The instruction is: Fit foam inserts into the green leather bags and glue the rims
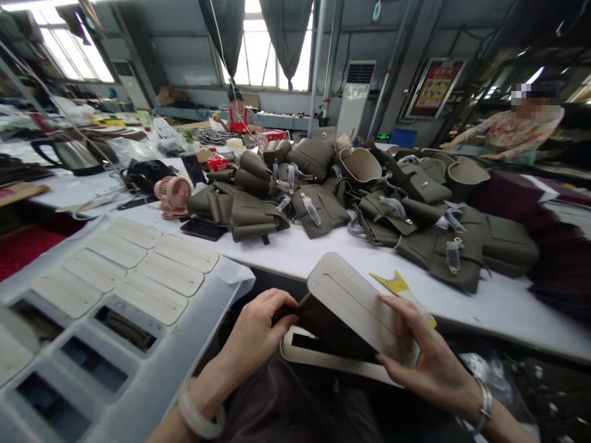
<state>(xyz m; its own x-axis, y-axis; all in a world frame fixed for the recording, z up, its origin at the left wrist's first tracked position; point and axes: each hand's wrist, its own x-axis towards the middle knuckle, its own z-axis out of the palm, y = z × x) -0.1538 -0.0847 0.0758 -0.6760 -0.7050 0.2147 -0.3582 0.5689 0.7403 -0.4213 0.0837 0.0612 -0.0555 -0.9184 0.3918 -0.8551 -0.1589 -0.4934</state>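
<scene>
Over my lap I hold a beige oval panel (351, 301) with a dark brown piece (323, 329) folded under it. My left hand (256, 335) pinches the dark piece at its left edge, fingers curled closed. The fingers of my right hand (427, 360) wrap the panel's right end from below, thumb on top. A second beige panel (318, 360) lies beneath them on my lap. A pale bangle circles my left wrist and a metal bracelet my right.
A white tray (152, 363) at the left carries several beige oval panels (152, 298). On the white table (295, 249) lie a heap of olive-green bags (415, 209), a yellow tool (392, 284), a pink fan (173, 195) and a phone. Two other people sit further back.
</scene>
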